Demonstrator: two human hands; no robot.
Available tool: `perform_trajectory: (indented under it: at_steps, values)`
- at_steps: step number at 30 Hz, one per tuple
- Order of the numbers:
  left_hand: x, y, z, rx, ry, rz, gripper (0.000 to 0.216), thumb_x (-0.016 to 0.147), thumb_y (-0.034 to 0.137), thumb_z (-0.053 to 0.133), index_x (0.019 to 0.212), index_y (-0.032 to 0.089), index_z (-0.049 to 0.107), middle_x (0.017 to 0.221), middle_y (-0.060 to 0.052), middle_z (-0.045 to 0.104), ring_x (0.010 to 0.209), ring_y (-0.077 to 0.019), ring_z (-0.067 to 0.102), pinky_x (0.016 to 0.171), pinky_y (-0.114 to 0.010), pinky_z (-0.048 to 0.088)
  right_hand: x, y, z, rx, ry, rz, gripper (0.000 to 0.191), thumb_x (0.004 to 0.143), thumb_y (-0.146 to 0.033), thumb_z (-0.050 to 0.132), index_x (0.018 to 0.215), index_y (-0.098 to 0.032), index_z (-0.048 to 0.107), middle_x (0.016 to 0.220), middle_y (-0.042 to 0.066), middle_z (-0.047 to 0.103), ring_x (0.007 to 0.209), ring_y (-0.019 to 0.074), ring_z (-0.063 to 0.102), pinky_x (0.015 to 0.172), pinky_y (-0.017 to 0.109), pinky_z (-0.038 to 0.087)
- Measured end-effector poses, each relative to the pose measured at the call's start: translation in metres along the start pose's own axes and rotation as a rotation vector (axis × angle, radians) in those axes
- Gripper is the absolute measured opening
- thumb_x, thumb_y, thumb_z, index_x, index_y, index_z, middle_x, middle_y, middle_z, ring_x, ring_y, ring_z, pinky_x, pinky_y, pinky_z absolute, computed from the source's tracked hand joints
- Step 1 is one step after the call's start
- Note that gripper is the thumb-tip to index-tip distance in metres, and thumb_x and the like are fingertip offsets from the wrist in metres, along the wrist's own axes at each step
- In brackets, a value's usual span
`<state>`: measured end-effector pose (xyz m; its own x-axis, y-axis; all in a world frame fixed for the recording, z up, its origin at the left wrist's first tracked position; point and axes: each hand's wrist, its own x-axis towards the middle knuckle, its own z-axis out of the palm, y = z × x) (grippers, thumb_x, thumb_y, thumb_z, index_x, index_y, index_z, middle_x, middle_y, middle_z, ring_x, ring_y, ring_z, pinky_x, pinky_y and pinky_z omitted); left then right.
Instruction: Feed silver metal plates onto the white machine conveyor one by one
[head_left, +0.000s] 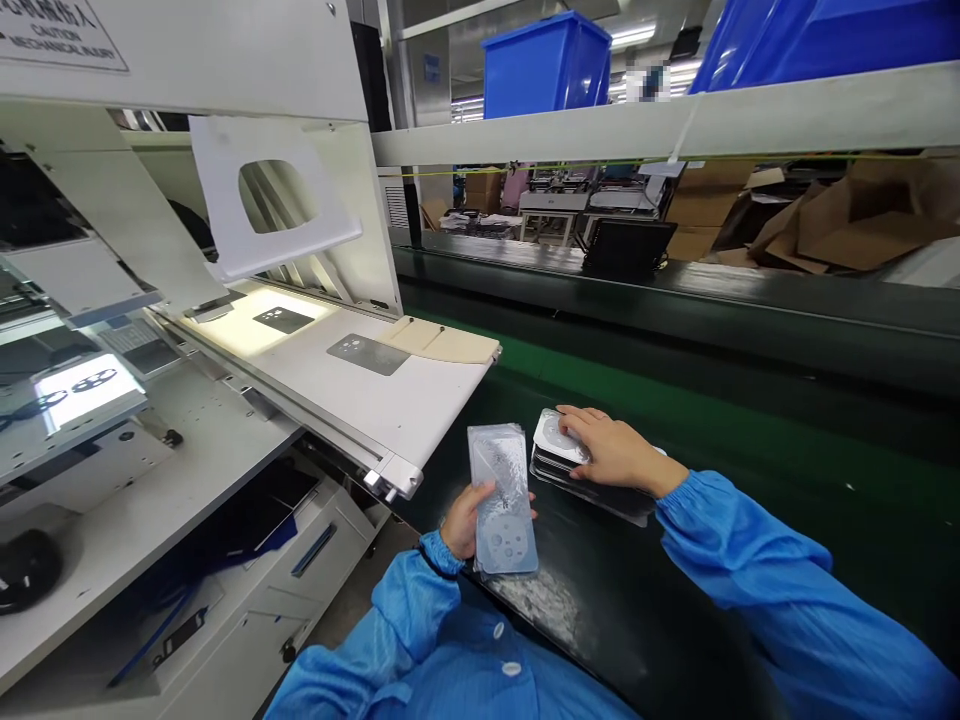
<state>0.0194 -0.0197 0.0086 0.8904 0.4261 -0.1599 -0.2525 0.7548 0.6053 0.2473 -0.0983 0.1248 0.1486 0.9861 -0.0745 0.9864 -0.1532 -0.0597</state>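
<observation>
My left hand (466, 518) is closed around a small stack of film-covered phone back panels (504, 490), tilted up before my body. Round camera openings show at the near end of the top panel. To the right, my right hand (611, 450) lies over a second stack of panels (559, 437) on the dark belt. Its fingers are bent on the top panel and its thumb is at the stack's side edge. On the white machine belt (397, 410) lies one grey panel (367, 353); another panel (283, 319) lies on the lit area further in.
The white inspection machine (375, 220) stands at left, with a screen (88, 388) showing camera holes. A dark green conveyor (750, 430) runs along my right. Blue bins (547, 65) sit on an overhead shelf (637, 132). Cardboard boxes (862, 225) lie beyond the conveyor.
</observation>
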Motion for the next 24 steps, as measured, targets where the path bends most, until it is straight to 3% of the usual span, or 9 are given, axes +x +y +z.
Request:
perform_trajectory:
  at_steps: [3,6,9,11,14,16,20,24]
  values:
    - [-0.001,0.001,0.002,0.007,-0.036,-0.008,0.053,0.073,0.046,0.069,0.109,0.007,0.065,0.102,-0.019,0.072,0.088,-0.0331,0.07,0.09,-0.049,0.048,-0.002,0.002,0.0,0.007,-0.026,0.006,0.05,0.059,-0.03,0.073,0.105,-0.022,0.055,0.149,0.013,0.04,0.127,0.0373,0.045,0.086,0.05,0.047]
    - [-0.003,0.002,0.007,0.094,0.05,0.065,0.052,0.067,0.043,0.077,0.105,0.008,0.067,0.095,-0.015,0.074,0.081,-0.0281,0.07,0.085,-0.044,0.05,-0.01,-0.009,-0.005,0.137,0.178,0.022,0.046,0.066,-0.044,0.069,0.105,-0.02,0.059,0.141,0.015,0.048,0.128,0.0372,0.043,0.096,0.054,0.041]
    - [-0.004,0.005,0.014,0.225,0.127,0.141,0.05,0.058,0.035,0.084,0.099,0.011,0.069,0.089,-0.01,0.074,0.078,-0.0227,0.068,0.081,-0.038,0.051,-0.023,-0.03,-0.009,0.479,0.362,0.118,0.046,0.079,-0.057,0.054,0.105,-0.02,0.061,0.104,0.011,0.067,0.091,0.0259,0.063,0.078,0.04,0.051]
    - [-0.005,0.009,0.019,0.308,0.109,0.177,0.049,0.056,0.032,0.086,0.098,0.011,0.07,0.09,-0.009,0.074,0.08,-0.0217,0.067,0.081,-0.037,0.051,-0.032,-0.045,-0.008,0.662,0.294,0.151,0.045,0.077,-0.06,0.055,0.096,-0.02,0.064,0.077,0.005,0.067,0.062,0.0187,0.06,0.058,0.032,0.049]
    - [-0.005,0.015,0.025,0.409,0.093,0.238,0.047,0.055,0.032,0.086,0.095,0.011,0.072,0.092,-0.009,0.074,0.084,-0.0222,0.066,0.085,-0.037,0.05,-0.041,-0.057,-0.008,0.766,0.201,0.098,0.039,0.075,-0.06,0.06,0.073,-0.021,0.066,0.06,0.001,0.062,0.054,0.0167,0.055,0.05,0.029,0.044]
    - [-0.006,0.017,0.026,0.406,0.082,0.267,0.052,0.054,0.036,0.087,0.097,0.012,0.072,0.095,-0.01,0.074,0.089,-0.0247,0.067,0.088,-0.039,0.05,-0.046,-0.058,-0.01,0.776,0.241,0.081,0.039,0.079,-0.057,0.055,0.067,-0.022,0.066,0.06,0.002,0.064,0.057,0.0181,0.058,0.052,0.029,0.045]
    - [-0.004,0.019,0.023,0.266,0.048,0.23,0.063,0.059,0.058,0.077,0.101,0.011,0.071,0.095,-0.012,0.074,0.094,-0.0303,0.067,0.091,-0.043,0.05,-0.054,-0.055,-0.017,0.702,0.362,0.053,0.035,0.083,-0.052,0.053,0.074,-0.023,0.07,0.072,0.005,0.071,0.067,0.0208,0.063,0.061,0.032,0.049]
    - [-0.001,0.017,0.02,0.352,0.088,0.243,0.058,0.06,0.054,0.079,0.096,0.009,0.072,0.094,-0.013,0.074,0.093,-0.0304,0.068,0.091,-0.045,0.049,-0.059,-0.056,-0.011,0.688,0.397,0.055,0.033,0.083,-0.052,0.054,0.075,-0.024,0.068,0.073,0.005,0.071,0.066,0.0211,0.064,0.06,0.033,0.049]
